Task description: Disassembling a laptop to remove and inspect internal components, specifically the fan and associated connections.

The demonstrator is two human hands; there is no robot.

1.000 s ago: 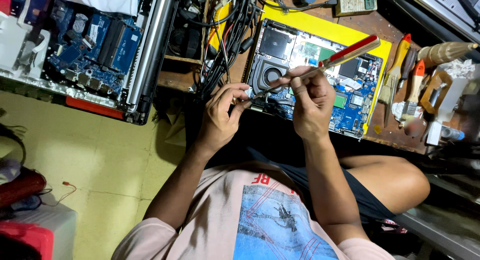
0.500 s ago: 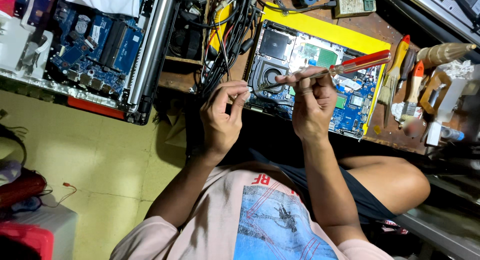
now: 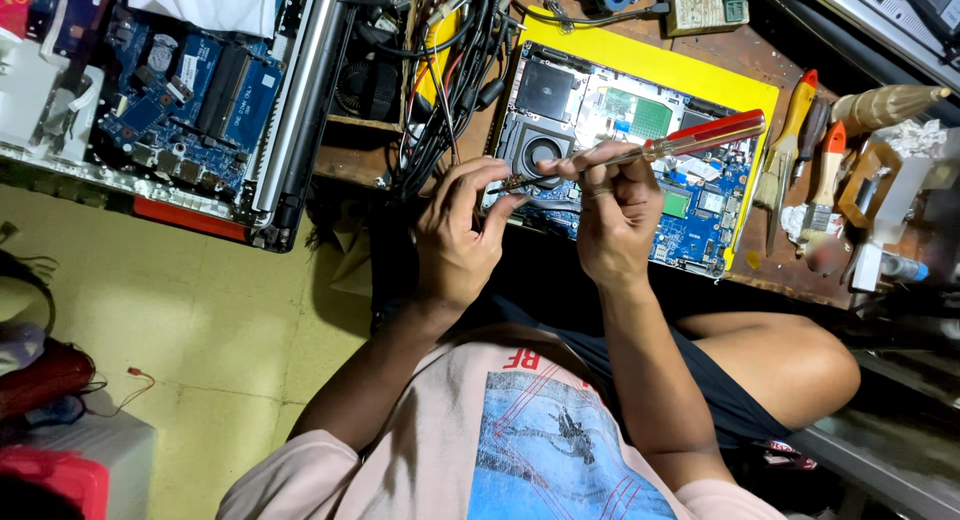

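Fingertips of the left hand (image 3: 462,235) pinch what seems a tiny screw at the tip of the red-handled screwdriver (image 3: 640,150), gripped by the right hand (image 3: 612,215) above the open laptop (image 3: 690,195). Steady alignment matters.

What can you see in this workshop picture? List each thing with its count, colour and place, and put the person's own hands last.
Opened laptop: one, blue board with black fan, on yellow sheet, centre of the bench.
Yellow sheet: one, yellow, under that laptop.
Second opened laptop: one, blue board, silver edge, upper left.
Cable bundle: one, black, between the two laptops.
Screwdriver: one, clear red handle, over the centre laptop.
Hand tools: several, orange and yellow handles, right of the yellow sheet.
Brush: one, tan, upper right.
Left hand: fingers at the screwdriver's tip.
Right hand: holds the screwdriver's shaft.
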